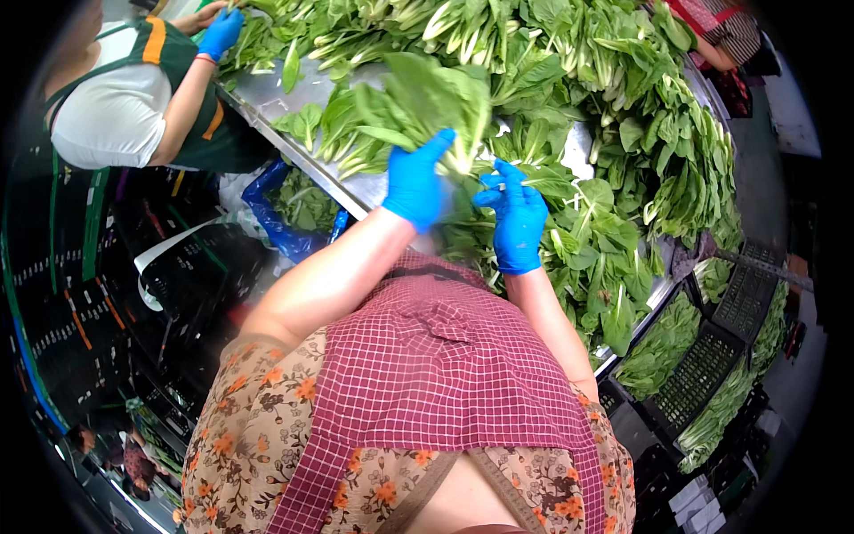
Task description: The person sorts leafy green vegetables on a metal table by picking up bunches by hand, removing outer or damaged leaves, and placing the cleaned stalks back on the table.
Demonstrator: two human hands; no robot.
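My left hand (417, 180), in a blue glove, is closed around the stem end of a bunch of leafy greens (427, 100) with pale stalks; the leaves fan out away from me and are slightly blurred. Just right of it is my right hand (512, 213), also blue-gloved, with its fingers partly bent and apart, close to the stalk ends. No held thing shows in it. Loose greens (594, 233) lie beside and beyond the right hand on the metal table (313, 163). A larger heap of greens (567, 40) covers the far side.
At the upper left a person in a green apron and blue glove (222, 33) handles greens; another person (727, 40) stands far right. A blue bag (267, 193) holding leaves is below the table's left edge. Black crates (694, 380) with greens stand lower right, more crates (73, 307) left.
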